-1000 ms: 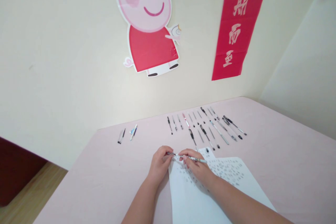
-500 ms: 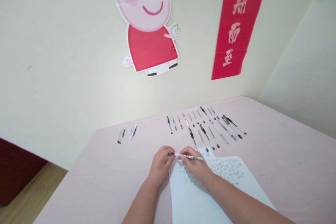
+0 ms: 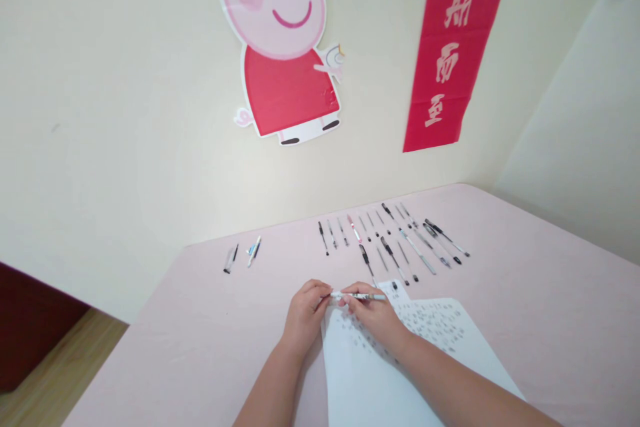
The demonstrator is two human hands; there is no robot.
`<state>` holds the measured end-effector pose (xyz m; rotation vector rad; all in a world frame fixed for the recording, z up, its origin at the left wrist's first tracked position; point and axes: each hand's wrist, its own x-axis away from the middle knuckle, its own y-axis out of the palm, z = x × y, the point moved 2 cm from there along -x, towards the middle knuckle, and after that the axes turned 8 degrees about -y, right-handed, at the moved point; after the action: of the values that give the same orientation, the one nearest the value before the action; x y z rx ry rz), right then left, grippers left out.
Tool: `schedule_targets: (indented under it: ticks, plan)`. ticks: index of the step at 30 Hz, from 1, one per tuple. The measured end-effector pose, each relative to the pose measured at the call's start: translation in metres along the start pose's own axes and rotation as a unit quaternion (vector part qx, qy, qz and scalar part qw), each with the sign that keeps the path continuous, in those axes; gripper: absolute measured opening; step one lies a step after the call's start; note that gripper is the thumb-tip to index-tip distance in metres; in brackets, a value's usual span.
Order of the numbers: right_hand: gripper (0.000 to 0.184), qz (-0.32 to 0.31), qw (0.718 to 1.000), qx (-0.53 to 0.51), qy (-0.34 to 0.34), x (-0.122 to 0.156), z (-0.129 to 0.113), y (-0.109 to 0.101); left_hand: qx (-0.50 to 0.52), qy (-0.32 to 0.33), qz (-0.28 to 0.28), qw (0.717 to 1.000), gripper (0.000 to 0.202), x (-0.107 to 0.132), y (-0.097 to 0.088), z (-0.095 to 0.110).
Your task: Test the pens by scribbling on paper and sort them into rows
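Observation:
A pale pen (image 3: 374, 296) with dark markings lies almost level between my two hands, above the top of a white sheet of paper (image 3: 385, 380). The fingertips of my left hand (image 3: 306, 310) are closed on its left end and hide the tip. My right hand (image 3: 374, 315) pinches the barrel near its middle, and the pen's right end sticks out past the fingers. Handwritten characters cover the upper part of the sheet, partly hidden by my right hand. A smaller slip of paper (image 3: 399, 291) shows just behind it.
Several pens and refills lie in rough rows, among them a pink pen (image 3: 355, 229) and a light blue pen (image 3: 417, 251). At the left lie a clear and black pen piece (image 3: 231, 259) and a blue-white pen (image 3: 254, 251). A wall borders the pink tabletop (image 3: 210, 353).
The dark left end of the pen, visible at my left fingers before, is now covered by them. The pen has shifted slightly left; both hands have barely moved.

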<state>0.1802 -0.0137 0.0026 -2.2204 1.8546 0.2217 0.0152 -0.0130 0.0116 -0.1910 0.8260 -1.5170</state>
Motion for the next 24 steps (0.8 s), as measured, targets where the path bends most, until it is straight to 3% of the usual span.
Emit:
schedule_targets:
  ticks: [10,16,20,24]
  plan:
    - [0.026,0.017,0.999,-0.029,0.023,-0.001,0.0,0.001,-0.003,-0.01,0.0,1.0,0.019,0.001,0.001,0.002]
    - [0.024,-0.004,1.0,0.007,0.004,-0.001,-0.001,0.0,-0.001,-0.017,-0.001,1.0,0.018,0.0,0.003,0.003]
    - [0.018,-0.022,0.999,0.019,-0.039,0.0,-0.001,0.002,0.008,-0.02,0.023,1.0,0.017,-0.002,0.002,0.002]
    - [0.027,0.003,0.998,0.02,-0.056,0.003,-0.003,0.0,-0.001,-0.051,0.081,0.995,0.018,-0.003,-0.004,-0.007]
